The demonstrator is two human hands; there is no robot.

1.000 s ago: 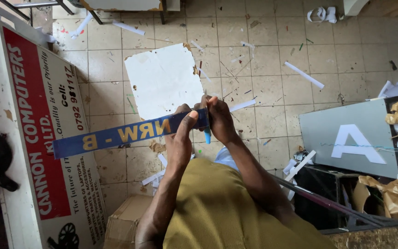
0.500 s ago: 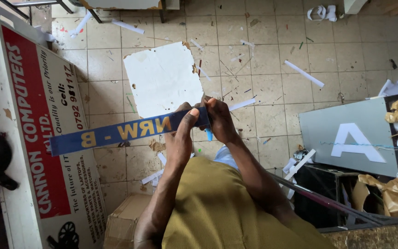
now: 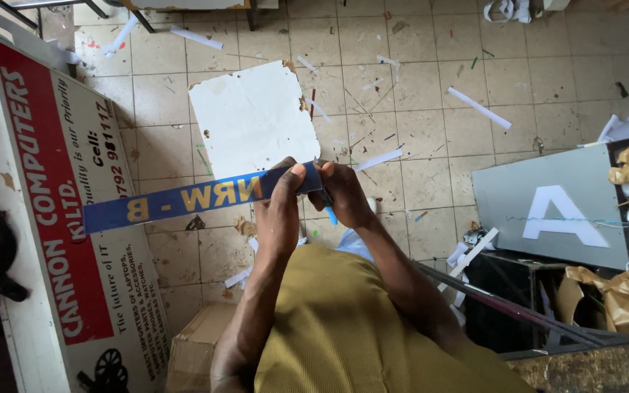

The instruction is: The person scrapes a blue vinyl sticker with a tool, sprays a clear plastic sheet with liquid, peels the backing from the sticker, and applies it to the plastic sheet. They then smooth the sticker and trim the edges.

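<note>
We grip the blue lettered strip (image 3: pixel 191 198) with left hand (image 3: pixel 279 211) and right hand (image 3: pixel 343 193) (holding a blue tool), its letters apparently unpeeled.

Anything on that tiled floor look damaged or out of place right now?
Yes. The white square board lying on the tiled floor has torn, chipped corners, and white paper strips and small scraps lie scattered across the tiles around it.

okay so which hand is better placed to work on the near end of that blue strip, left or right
Probably the right hand: it sits at the end of the blue strip with a small blue tool showing beneath it, while the left hand grips the strip, steadying it.
</note>
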